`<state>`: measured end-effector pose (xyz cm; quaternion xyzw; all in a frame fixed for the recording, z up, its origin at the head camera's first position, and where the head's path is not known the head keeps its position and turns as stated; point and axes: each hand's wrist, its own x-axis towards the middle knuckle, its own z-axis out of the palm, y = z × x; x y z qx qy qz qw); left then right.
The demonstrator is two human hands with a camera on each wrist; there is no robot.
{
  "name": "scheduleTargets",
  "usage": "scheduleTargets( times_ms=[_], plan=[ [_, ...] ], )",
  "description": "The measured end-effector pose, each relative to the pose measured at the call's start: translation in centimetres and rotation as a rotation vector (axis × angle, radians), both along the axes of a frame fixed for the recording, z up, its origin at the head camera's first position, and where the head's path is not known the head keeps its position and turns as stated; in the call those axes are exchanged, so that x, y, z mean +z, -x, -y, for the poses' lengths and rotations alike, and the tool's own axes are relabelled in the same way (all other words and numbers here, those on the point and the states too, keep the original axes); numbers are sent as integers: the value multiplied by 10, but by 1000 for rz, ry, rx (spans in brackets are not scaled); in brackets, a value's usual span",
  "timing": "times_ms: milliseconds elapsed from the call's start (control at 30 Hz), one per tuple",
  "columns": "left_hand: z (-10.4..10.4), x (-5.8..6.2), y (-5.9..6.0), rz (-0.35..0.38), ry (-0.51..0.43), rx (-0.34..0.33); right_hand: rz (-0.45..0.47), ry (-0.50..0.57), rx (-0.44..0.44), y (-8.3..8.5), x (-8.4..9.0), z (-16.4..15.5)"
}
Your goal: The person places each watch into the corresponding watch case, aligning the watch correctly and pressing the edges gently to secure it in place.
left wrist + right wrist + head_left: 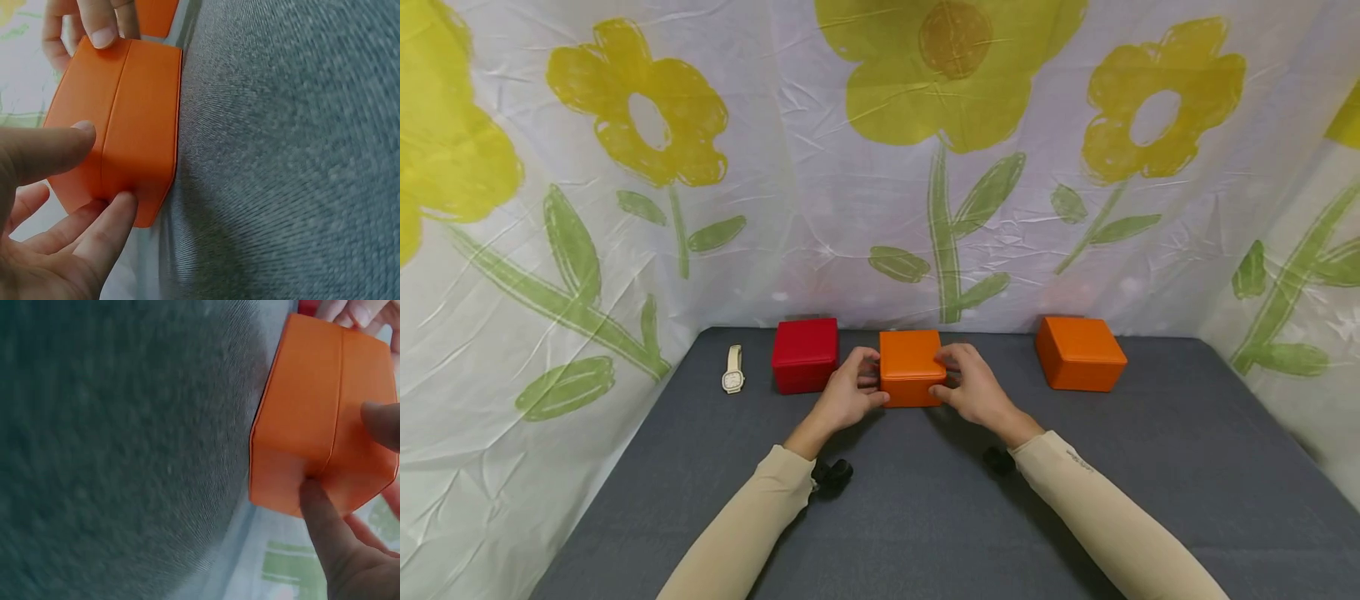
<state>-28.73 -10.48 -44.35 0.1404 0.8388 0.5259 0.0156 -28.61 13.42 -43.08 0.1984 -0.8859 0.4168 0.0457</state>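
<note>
Both hands are grasping the middle box [911, 367], an orange one sitting shut on the grey mat [925, 517] near the back wall. Left hand [847, 392] is gripping its left side, thumb on the front face, fingers curling at the lid edge. Right hand [973, 386] is gripping the right side the same way. Wrist views are showing fingertips [87, 134] pressing at the seam between lid and base.

Red box [805, 354] is standing just left of it, apart. Second orange box [1079, 352] is sitting well off to the right. White watch [733, 369] is lying left of the red box. Flowered sheet [880, 158] is hanging behind.
</note>
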Motion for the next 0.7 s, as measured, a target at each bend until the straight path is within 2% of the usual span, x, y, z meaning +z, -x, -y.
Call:
scheduleTargets(
  times_ms=[100, 200, 367, 500, 700],
  plan=[
    [0, 2, -1, -10, 8, -1, 81, 19, -30, -2, -1, -2],
    [0, 2, 0, -25, 24, 21, 118, 38, -35, -2, -1, -3],
    [-5, 0, 6, -47, 20, 54, 110, 42, -34, 2, -1, -7],
    [-13, -1, 14, -59, 12, 41, 119, 48, -46, 8, -1, -15],
    [-25, -3, 28, -59, -1, 17, 142, 115, -57, 20, -4, -30]
  ],
)
